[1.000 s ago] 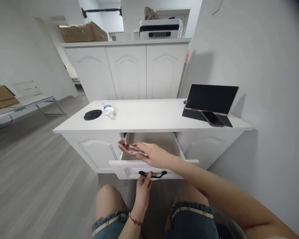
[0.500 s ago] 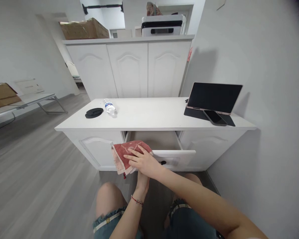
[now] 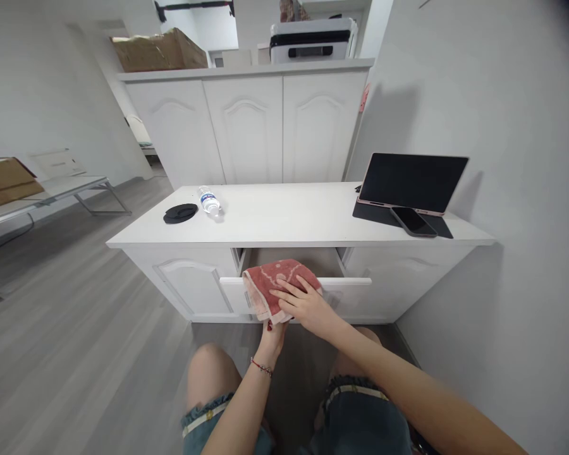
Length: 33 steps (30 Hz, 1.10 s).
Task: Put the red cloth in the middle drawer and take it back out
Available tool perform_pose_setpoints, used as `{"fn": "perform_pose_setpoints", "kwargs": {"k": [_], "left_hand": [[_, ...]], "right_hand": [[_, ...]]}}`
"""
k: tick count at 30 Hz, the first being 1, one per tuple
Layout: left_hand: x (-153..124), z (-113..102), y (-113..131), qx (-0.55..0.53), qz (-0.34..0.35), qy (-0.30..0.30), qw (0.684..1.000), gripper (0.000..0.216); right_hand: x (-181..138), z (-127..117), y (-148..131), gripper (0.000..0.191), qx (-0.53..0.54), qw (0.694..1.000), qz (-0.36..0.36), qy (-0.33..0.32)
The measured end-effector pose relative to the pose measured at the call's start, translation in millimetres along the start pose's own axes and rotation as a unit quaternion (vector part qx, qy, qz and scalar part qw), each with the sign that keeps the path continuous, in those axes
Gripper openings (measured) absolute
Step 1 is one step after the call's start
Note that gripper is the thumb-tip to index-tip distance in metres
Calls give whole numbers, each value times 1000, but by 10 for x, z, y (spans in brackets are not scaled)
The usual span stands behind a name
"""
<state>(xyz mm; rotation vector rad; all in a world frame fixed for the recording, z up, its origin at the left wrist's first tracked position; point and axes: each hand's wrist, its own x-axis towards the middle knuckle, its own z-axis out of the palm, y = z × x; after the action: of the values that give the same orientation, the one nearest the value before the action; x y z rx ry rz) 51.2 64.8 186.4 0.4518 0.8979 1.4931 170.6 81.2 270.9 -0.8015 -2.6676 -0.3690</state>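
Note:
A folded red and pink towel is held up in front of the pulled-out drawer, covering part of its front edge. My left hand holds the towel from below; its fingers are hidden underneath. On the wrist is a red beaded bracelet. Flat on top of the towel lies my right hand, fingers spread and pointing left. Behind the towel, the visible part of the drawer's inside shows a bare bottom.
On the white cabinet top lie a clear plastic bottle and a black round flat item at left. At right a tablet stands tilted, with a phone before it. A wall rises on the right.
The towel has shifted right along the drawer front with both hands, uncovering the drawer front's left end. My right hand stays flat on the towel. The drawer remains pulled out.

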Motion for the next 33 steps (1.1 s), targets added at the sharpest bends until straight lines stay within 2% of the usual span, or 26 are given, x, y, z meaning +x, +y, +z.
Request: {"fn": "perform_pose_setpoints", "kwargs": {"k": [3, 6, 11, 14, 18, 22, 25, 27, 33], "left_hand": [[13, 34, 57, -22, 3, -58, 998, 68], [31, 101, 119, -21, 0, -92, 996, 48], [86, 106, 116, 27, -52, -49, 997, 31], [99, 81, 105, 36, -63, -15, 997, 36], [78, 99, 131, 34, -70, -5, 997, 40], [46, 130, 162, 32, -80, -4, 996, 40], [36, 131, 160, 30, -81, -4, 996, 39], [36, 125, 147, 32, -82, -2, 996, 39], [48, 108, 96, 27, -72, -4, 997, 38]], "right_hand": [[-171, 17, 59, 27, -10, 1000, 27, 8], [-341, 37, 94, 27, -16, 998, 53, 9], [-614, 102, 133, 28, -35, 994, 104, 18], [-776, 182, 175, 27, -55, 990, 127, 41], [-980, 291, 210, 27, -72, 977, 161, 118], [-1137, 350, 158, 33, -58, 962, 231, 131], [-1208, 438, 79, 37, -41, 946, 282, 152], [-1225, 546, 17, 38, -27, 931, 312, 189], [-1088, 977, -206, 38, 68, 867, 405, 284]]}}
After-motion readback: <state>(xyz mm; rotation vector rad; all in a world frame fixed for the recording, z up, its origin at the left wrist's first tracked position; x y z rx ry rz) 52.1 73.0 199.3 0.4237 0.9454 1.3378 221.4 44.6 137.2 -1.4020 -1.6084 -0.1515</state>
